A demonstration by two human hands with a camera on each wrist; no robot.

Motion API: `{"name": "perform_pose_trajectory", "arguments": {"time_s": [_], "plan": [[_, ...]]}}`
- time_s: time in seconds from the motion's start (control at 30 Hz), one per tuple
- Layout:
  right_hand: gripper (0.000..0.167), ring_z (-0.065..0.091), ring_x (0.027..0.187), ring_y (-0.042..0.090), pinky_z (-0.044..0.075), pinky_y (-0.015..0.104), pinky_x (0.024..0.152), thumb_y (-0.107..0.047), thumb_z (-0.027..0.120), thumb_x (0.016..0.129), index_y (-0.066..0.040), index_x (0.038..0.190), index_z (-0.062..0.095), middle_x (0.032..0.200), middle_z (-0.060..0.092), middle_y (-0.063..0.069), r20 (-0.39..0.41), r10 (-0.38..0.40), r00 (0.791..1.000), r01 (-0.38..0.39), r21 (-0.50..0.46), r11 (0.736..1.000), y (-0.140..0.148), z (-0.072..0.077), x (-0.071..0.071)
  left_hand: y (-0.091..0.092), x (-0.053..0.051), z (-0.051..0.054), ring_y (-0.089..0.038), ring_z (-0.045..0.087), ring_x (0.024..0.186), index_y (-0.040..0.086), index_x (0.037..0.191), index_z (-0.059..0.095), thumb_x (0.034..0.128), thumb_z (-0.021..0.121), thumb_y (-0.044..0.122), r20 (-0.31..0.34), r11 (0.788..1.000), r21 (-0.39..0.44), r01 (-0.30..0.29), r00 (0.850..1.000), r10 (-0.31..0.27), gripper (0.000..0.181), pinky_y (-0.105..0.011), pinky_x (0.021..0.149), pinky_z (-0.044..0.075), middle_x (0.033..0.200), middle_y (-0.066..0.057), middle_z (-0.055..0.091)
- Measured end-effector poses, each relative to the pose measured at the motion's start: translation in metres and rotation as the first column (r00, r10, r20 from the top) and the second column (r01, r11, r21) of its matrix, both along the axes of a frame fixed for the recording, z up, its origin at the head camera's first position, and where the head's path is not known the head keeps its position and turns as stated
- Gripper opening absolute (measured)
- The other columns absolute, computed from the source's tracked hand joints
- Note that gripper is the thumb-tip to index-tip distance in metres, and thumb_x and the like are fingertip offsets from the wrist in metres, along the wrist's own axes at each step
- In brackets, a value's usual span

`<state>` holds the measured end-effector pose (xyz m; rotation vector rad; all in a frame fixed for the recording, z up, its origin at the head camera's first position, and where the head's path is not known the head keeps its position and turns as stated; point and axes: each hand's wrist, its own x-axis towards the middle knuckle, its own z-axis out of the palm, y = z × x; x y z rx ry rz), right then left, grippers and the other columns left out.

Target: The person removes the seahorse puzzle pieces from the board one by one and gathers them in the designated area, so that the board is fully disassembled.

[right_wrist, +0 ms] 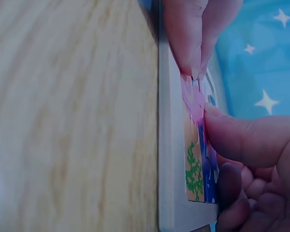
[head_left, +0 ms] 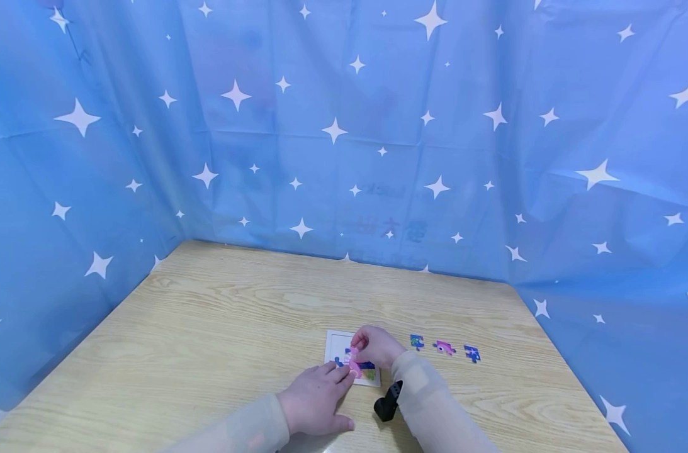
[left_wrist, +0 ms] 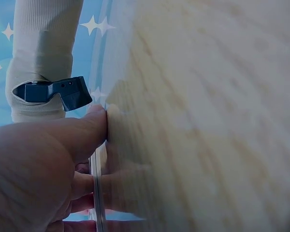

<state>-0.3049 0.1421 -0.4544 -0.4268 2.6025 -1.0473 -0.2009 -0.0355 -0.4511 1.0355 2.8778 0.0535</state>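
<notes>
1. Puzzle board [head_left: 330, 346] lies flat on the wooden table [head_left: 253, 302], its edges nearly square to the person; which side is longer, I cannot tell.
2. Pink piece [head_left: 352, 353] sits on the board's picture, part of a pink strip running mostly away from the person; fingers hide its full outline.
3. White borders surround the picture, which shows pink, dark blue and, in the right wrist view, a green plant on orange.
4. Right hand [head_left: 379, 347] pinches the pink piece.
5. Left hand [head_left: 316, 397] stretches its fingers onto the board.
6. Three loose pieces [head_left: 444, 347] lie right of the board, in a row.
</notes>
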Motion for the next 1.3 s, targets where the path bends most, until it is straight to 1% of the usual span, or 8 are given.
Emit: {"name": "perform_pose_trajectory", "arguments": {"time_s": [0.1,0.2,0.47,0.7,1.03,1.3], "plan": [[0.020,0.051,0.076,0.018,0.045,0.030,0.070,-0.001,0.074,0.081,-0.007,0.095,0.060,0.084,0.055,0.004,0.015,-0.003,1.000,0.003,-0.017,1.000,0.0010,-0.0010,0.0000,-0.0003,-0.0001,0.0001,-0.026,0.041,0.133,0.014,0.146,0.043,0.0872,0.048,0.068,-0.012,1.000,-0.001,0.003,1.000,-0.003,0.080,-0.038,0.106,0.038,0.149,-0.001,0.041],[0.021,0.051,0.076,0.018,0.045,0.030,0.070,-0.001,0.073,0.082,-0.006,0.096,0.059,0.084,0.054,0.004,0.014,0.003,1.000,-0.003,-0.027,1.000,0.0017,-0.0020,0.0002,-0.0004,-0.0007,0.0001,-0.027,0.041,0.133,0.014,0.146,0.043,0.0872,0.049,0.068,-0.010,1.000,0.001,0.004,1.000,-0.004,0.080,-0.038,0.106,0.038,0.149,-0.001,0.041],[0.021,0.051,0.076,0.018,0.045,0.030,0.070,0.000,0.073,0.082,-0.006,0.096,0.059,0.084,0.054,0.004,0.014,0.003,1.000,-0.003,-0.030,1.000,0.0018,-0.0009,0.0011,-0.0009,-0.0007,0.0009,-0.027,0.041,0.133,0.014,0.146,0.043,0.0871,0.049,0.068,0.002,1.000,0.009,0.002,1.000,-0.002,0.080,-0.038,0.106,0.038,0.149,-0.002,0.041],[0.020,0.052,0.077,0.018,0.045,0.030,0.071,-0.003,0.074,0.082,-0.007,0.098,0.062,0.085,0.055,0.003,0.024,-0.018,1.000,0.018,-0.006,1.000,-0.0001,0.0007,0.0021,-0.0004,-0.0004,0.0002,-0.027,0.041,0.133,0.014,0.146,0.044,0.0870,0.049,0.068,-0.016,1.000,-0.003,0.008,1.000,-0.008,0.080,-0.037,0.106,0.038,0.149,-0.002,0.041],[0.020,0.050,0.078,0.019,0.042,0.031,0.071,-0.001,0.073,0.082,-0.009,0.095,0.060,0.085,0.053,0.004,0.007,0.016,1.000,-0.016,-0.021,1.000,0.0015,0.0011,0.0022,-0.0005,-0.0007,0.0019,-0.027,0.040,0.134,0.014,0.146,0.043,0.0869,0.049,0.068,-0.002,1.000,-0.002,0.003,1.000,-0.003,0.080,-0.037,0.106,0.038,0.149,-0.002,0.041],[0.018,0.051,0.077,0.018,0.043,0.030,0.070,-0.002,0.072,0.083,-0.008,0.097,0.062,0.084,0.054,0.003,0.008,0.013,1.000,-0.012,-0.021,1.000,0.0017,0.0018,0.0025,0.0003,-0.0001,0.0021,-0.027,0.040,0.134,0.015,0.146,0.043,0.0864,0.050,0.068,-0.012,1.000,-0.007,-0.005,1.000,0.005,0.081,-0.037,0.106,0.038,0.149,-0.002,0.041]]}}
